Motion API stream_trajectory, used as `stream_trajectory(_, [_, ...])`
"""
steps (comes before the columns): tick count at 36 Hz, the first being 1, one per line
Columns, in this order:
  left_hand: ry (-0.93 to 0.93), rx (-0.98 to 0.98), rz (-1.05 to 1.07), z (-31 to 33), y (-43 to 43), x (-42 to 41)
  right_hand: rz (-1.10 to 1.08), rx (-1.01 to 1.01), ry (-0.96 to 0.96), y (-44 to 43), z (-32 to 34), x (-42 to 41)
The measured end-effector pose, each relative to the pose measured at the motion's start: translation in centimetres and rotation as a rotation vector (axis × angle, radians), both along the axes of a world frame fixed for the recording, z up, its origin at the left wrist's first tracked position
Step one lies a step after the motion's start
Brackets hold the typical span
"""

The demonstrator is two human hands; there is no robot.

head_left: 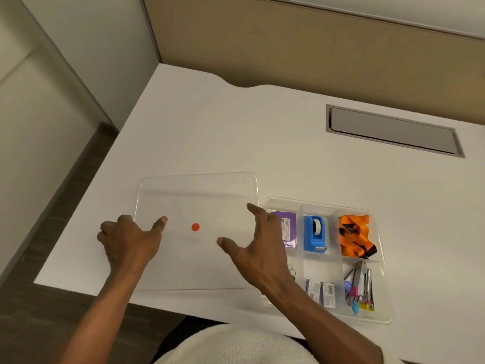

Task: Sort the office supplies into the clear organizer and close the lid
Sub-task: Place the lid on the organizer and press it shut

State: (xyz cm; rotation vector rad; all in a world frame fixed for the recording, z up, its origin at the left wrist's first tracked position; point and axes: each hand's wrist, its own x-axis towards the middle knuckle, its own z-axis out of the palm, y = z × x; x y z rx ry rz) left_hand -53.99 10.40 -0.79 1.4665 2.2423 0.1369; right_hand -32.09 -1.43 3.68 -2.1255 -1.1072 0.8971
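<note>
Clear organizer sits at the lower right of the frame on the white tabletop, uncovered, its compartments holding a purple packet, a blue tape dispenser, an orange lanyard, labelled packets and coloured binder clips. Just to its left the clear lid lies flat, an orange dot at its middle. The left hand rests at the lid's left edge, fingers curled, thumb on the lid. The right hand spreads wide over the lid's right edge, clamping nothing.
</note>
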Motion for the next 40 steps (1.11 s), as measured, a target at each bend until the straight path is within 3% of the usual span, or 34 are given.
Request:
stream_trajectory(10, [-0.268,0.010,-0.231,2.6,-4.3,9.0,-0.244,0.011,-0.162,-6.8,1.3,9.1])
stream_trajectory(18, [-0.331,-0.117,-0.455,2.4,-8.4,15.2,-0.416,-0.044,-0.147,-12.8,0.0,14.6])
stream_trajectory(33, [-0.340,-0.166,-0.485,0.5,-12.5,19.8,-0.414,-0.069,-0.213,-15.5,-3.4,19.3])
stream_trajectory(40, [-0.278,-0.065,-0.510,-0.5,-12.9,20.4,-0.330,-0.123,-0.295,-15.6,-5.3,20.8])
